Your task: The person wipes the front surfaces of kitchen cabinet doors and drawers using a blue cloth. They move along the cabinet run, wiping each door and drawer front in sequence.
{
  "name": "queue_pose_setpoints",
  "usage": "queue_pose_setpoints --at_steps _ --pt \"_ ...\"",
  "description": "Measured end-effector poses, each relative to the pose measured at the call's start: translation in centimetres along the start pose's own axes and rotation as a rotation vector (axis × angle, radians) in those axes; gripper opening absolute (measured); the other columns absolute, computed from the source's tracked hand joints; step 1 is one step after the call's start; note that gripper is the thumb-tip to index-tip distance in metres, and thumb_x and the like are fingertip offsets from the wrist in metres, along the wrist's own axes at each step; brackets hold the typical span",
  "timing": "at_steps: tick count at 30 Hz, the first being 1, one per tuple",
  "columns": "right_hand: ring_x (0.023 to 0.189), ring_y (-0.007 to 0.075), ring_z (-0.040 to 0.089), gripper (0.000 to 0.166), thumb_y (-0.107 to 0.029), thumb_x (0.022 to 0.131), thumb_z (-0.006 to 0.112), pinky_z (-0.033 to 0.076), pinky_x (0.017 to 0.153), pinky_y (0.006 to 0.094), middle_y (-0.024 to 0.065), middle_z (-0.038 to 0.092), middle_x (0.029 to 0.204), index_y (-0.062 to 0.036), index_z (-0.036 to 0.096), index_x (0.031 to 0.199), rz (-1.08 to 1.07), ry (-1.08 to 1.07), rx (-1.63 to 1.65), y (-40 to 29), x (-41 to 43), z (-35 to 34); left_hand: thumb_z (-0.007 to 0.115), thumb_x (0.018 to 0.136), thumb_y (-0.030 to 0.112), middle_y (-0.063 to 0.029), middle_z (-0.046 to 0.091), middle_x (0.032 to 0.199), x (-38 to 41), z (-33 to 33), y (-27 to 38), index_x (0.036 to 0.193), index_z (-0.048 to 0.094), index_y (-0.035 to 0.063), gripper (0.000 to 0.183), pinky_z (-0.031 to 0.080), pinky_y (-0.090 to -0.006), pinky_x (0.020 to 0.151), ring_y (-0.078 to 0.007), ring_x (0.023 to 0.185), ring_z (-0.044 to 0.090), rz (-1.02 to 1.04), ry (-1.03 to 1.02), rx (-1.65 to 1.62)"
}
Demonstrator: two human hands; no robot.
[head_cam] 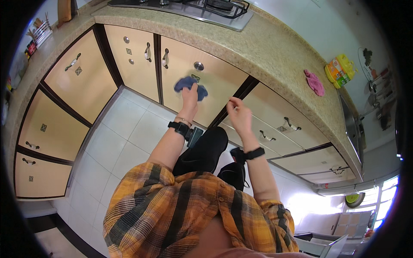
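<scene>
My left hand (189, 96) presses a bunched dark blue cloth (185, 83) against a cream cabinet door (219, 74). The cloth is blurred and spreads out on both sides of my fingers, just under a small square ornament (195, 78) and a round metal vent (198, 66). To the right, my right hand (239, 116) hovers near the dark upright strip (233, 100) beside that door. Its fingers are loosely bent, and I see nothing in them. Whether it touches the strip, I cannot tell.
Above the doors runs a speckled stone countertop (274, 48) with a gas stove (206, 13). A pink cloth (313, 83) and a yellow bottle (340, 71) lie and stand farther right. Door handles (165, 58) stick out nearby. My bent knee (206, 145) is close to the cabinets.
</scene>
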State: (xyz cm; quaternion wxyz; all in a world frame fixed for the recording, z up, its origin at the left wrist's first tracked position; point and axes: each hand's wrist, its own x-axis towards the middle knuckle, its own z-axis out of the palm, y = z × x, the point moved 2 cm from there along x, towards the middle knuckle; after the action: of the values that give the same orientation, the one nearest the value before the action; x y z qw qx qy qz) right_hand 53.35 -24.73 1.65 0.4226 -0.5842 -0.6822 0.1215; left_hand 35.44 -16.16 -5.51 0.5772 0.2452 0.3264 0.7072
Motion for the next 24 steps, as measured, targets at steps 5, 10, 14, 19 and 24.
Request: queue_pose_setpoints --at_steps 5,10,14,19,24 --pt "0.075 0.0192 0.066 0.021 -0.016 0.088 0.061 0.051 0.069 0.0295 0.0118 0.068 0.085 -0.0016 0.066 0.103 0.098 0.147 0.157 2.8 -2.3 -4.9 0.058 0.08 0.011 -0.0205 0.056 0.109 2.6 5.9 -1.3 0.113 0.05 0.0007 0.035 0.039 -0.0444 0.094 -0.0333 0.106 0.051 0.553 0.007 0.935" --pt "0.073 0.0135 0.064 0.02 -0.014 0.091 0.058 0.051 0.068 0.0265 0.0103 0.068 0.082 0.0026 0.064 0.101 0.245 0.067 0.224 6.1 -6.8 -4.5 0.057 0.082 0.016 -0.0192 0.051 0.128 0.4 7.8 -5.3 0.119 0.054 0.0051 0.038 0.032 -0.0489 0.102 -0.0353 0.123 0.043 0.796 0.149 1.244" --pt "0.074 0.0133 0.064 0.019 -0.012 0.092 0.057 0.05 0.069 0.0262 0.0102 0.068 0.081 0.0034 0.063 0.102 0.316 0.019 0.212 8.5 -12.1 -5.3 0.055 0.083 0.022 -0.0193 0.061 0.111 1.0 7.8 -3.0 0.113 0.056 0.0073 0.033 0.042 -0.0493 0.089 -0.0367 0.106 0.056 0.514 0.159 1.273" --pt "0.075 0.0128 0.064 0.018 -0.01 0.092 0.057 0.05 0.07 0.0252 0.0095 0.067 0.079 0.0035 0.063 0.102 0.446 0.083 0.241 10.1 -15.6 -7.1 0.055 0.084 0.023 -0.0239 0.063 0.097 3.1 8.8 2.2 0.107 0.058 0.0071 0.028 0.044 -0.0503 0.083 -0.038 0.097 0.06 0.222 -0.022 1.398" --pt "0.075 0.0116 0.062 0.02 -0.013 0.093 0.057 0.049 0.069 0.0245 0.0081 0.067 0.08 0.0034 0.063 0.101 0.498 0.216 0.334 10.1 -16.3 -6.0 0.057 0.082 0.017 -0.0274 0.053 0.119 1.8 7.3 -0.9 0.116 0.054 0.0021 0.037 0.036 -0.0483 0.098 -0.0433 0.116 0.047 0.995 0.094 1.332"
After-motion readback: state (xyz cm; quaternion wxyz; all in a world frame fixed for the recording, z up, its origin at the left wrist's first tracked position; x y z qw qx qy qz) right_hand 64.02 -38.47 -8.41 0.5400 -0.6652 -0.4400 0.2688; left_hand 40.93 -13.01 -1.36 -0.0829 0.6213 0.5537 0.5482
